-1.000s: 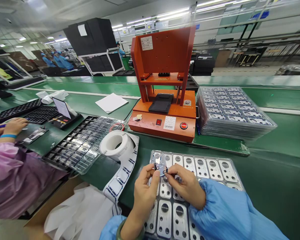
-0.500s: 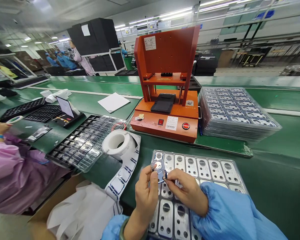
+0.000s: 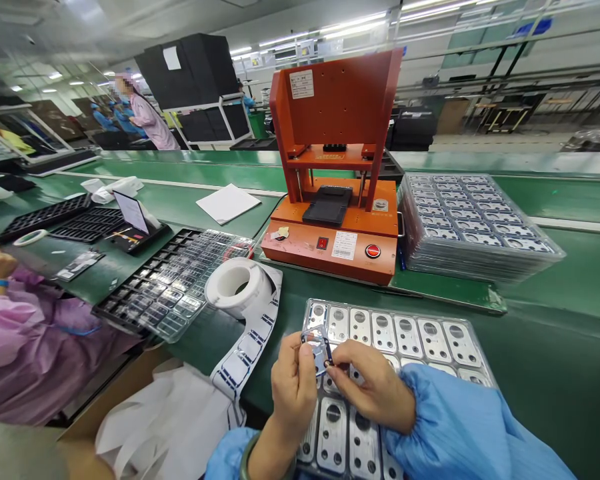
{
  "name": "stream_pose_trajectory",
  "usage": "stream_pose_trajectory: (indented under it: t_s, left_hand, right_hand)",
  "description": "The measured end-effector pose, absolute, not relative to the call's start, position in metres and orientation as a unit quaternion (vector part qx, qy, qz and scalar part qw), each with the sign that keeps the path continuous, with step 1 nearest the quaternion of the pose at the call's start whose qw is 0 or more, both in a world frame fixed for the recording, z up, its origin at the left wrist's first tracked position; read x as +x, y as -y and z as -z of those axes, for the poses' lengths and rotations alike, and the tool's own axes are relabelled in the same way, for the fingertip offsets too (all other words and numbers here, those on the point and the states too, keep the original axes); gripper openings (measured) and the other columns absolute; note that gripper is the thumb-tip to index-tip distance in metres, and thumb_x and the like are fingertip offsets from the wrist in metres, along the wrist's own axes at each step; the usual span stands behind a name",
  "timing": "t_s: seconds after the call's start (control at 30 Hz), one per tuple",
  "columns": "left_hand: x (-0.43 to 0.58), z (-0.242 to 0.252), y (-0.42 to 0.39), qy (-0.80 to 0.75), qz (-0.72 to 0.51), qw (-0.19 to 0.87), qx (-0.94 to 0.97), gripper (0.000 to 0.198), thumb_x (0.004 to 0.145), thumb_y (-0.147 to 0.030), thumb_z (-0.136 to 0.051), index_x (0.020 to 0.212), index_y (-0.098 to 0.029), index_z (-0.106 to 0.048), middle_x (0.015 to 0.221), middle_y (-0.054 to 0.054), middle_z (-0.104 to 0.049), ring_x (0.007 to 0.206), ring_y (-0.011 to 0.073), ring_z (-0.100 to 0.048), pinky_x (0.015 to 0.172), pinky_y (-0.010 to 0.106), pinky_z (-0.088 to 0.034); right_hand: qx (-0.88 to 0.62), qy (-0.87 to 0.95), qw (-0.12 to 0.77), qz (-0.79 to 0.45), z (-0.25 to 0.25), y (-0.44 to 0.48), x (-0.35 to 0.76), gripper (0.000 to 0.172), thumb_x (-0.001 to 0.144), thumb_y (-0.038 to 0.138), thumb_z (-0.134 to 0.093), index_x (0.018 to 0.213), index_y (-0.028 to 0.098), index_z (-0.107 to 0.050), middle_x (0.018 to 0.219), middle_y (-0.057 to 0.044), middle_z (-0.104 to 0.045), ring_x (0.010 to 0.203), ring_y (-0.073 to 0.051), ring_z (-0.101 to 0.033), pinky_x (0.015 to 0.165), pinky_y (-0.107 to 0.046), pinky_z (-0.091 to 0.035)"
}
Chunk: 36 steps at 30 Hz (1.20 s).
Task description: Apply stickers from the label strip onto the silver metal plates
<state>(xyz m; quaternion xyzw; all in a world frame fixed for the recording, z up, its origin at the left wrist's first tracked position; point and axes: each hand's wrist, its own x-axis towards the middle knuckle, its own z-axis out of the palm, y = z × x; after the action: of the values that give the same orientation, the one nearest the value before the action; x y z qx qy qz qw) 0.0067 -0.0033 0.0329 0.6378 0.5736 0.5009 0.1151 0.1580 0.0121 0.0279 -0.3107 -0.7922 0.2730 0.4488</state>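
Note:
My left hand [image 3: 293, 387] and my right hand [image 3: 375, 390] meet over a clear tray of silver metal plates [image 3: 433, 340] at the near edge of the green bench. Both pinch one small silver plate with round holes [image 3: 319, 348], held up just above the tray. The left thumb and fingers grip its left side. My right fingertips pinch its right edge, where a small dark bit shows. Blue sleeves cover both arms.
An orange press machine [image 3: 337, 180] stands behind the tray. A stack of filled clear trays [image 3: 473, 223] lies to its right. A white label roll [image 3: 237, 283] and a black tray of parts [image 3: 173, 280] sit to the left. A co-worker's pink sleeve [image 3: 25, 347] is at far left.
My hands and the small plate stayed almost in place, the plate tilting slightly. The co-worker's hand drew back to the left, leaving a tape roll on the bench. A person in pink walked into the background.

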Motion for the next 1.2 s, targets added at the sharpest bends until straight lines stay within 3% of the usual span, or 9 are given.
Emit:
stream_pose_trajectory:
  t_s: [0.3,0.5,0.9,1.2]
  left_hand:
    - [0.0075,-0.0339,0.0035,-0.598,-0.498,0.125,0.615,0.024,0.093,-0.025,-0.035,0.091,-0.017,-0.057,0.075,0.004,-0.067,0.066,0.015,-0.065,0.055,0.024,-0.049]
    - [0.0069,-0.0328,0.004,-0.611,-0.482,0.133,0.614,0.026,0.093,-0.024,-0.034,0.108,-0.015,-0.054,0.089,0.007,-0.068,0.069,0.0147,-0.064,0.052,0.023,-0.047]
    - [0.006,-0.028,0.0023,-0.597,-0.497,0.138,0.614,0.022,0.092,-0.024,-0.037,0.095,-0.017,-0.058,0.08,0.004,-0.066,0.065,0.0135,-0.063,0.059,0.024,-0.05]
    - [0.0074,-0.0301,-0.0001,-0.597,-0.49,0.092,0.629,0.019,0.091,-0.021,-0.038,0.093,-0.017,-0.056,0.073,0.002,-0.065,0.059,0.0124,-0.061,0.056,0.023,-0.048]
  right_hand:
    - [-0.291,0.797,0.445,-0.285,-0.0303,-0.0137,0.1574,0.005,0.09,0.019,-0.049,0.094,0.02,-0.053,0.077,-0.003,-0.06,0.066,-0.015,-0.055,0.062,-0.027,-0.044]
    - [-0.294,0.797,0.442,-0.288,-0.0288,-0.0133,0.1583,0.004,0.09,0.018,-0.048,0.09,0.019,-0.052,0.076,-0.003,-0.058,0.065,-0.015,-0.054,0.061,-0.026,-0.043]
    - [-0.285,0.817,0.419,-0.275,-0.0245,-0.0134,0.1579,0.01,0.094,0.023,-0.044,0.09,0.02,-0.052,0.077,-0.004,-0.06,0.069,-0.017,-0.054,0.062,-0.029,-0.042]
    - [-0.279,0.842,0.408,-0.215,-0.0328,-0.0142,0.1589,0.027,0.099,0.026,-0.029,0.088,0.018,-0.053,0.074,-0.005,-0.06,0.065,-0.017,-0.053,0.06,-0.028,-0.04]
